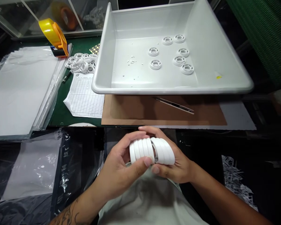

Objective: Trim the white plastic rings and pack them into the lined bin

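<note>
Left forearm [84,198]: bare, marked with dark tattoo lines, rising from the lower left.
Left hand [119,161]: curved in a closed grip, index finger [134,136] arched over the top.
Left thumb [140,167]: pressed along the near side, pointing toward the right hand [179,165].
Right forearm [215,186]: bare, slanting in from the lower right.
Right hand: cupped, gripping, fingers stretched across the far side.
Right thumb [164,171]: bent inward, its tip near the left one's.

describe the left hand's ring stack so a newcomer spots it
Start at the large pale tray and look below it. The left hand holds the stack of white rings. Its rings line up almost straight, while the neighbouring stack in the right hand slants.
</note>
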`<state>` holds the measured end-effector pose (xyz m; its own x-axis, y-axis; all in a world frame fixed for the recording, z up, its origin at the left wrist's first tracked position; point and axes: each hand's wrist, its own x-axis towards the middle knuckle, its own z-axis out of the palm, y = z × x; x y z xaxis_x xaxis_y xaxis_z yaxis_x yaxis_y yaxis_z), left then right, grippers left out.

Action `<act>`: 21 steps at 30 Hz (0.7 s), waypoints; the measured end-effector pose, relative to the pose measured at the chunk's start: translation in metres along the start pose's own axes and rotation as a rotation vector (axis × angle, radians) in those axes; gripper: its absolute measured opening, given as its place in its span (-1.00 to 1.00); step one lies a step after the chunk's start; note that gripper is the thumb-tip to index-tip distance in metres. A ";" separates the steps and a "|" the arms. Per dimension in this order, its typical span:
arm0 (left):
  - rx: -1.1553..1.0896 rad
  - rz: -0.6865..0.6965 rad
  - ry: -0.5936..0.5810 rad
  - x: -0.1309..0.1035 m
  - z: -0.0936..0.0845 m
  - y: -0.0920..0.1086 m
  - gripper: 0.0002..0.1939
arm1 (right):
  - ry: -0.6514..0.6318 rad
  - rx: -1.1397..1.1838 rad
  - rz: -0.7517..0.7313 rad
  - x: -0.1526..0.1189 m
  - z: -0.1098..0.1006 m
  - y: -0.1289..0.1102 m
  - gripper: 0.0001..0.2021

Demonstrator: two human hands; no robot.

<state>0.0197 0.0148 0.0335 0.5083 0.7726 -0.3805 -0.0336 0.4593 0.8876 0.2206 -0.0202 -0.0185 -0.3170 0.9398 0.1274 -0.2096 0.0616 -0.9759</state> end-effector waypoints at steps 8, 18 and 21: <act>0.050 -0.088 0.023 0.000 0.000 0.002 -0.44 | 0.008 0.003 0.041 -0.002 -0.002 0.003 -0.21; -0.086 -0.045 -0.089 0.001 0.000 -0.004 -0.54 | -0.005 -0.226 -0.053 -0.001 -0.002 -0.003 -0.33; -0.092 0.010 -0.087 0.003 0.000 -0.005 -0.63 | -0.045 -0.241 -0.090 -0.001 -0.003 -0.004 -0.18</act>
<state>0.0216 0.0146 0.0284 0.5799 0.7382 -0.3446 -0.1159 0.4935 0.8620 0.2244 -0.0199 -0.0154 -0.3490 0.9114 0.2181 -0.0136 0.2278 -0.9736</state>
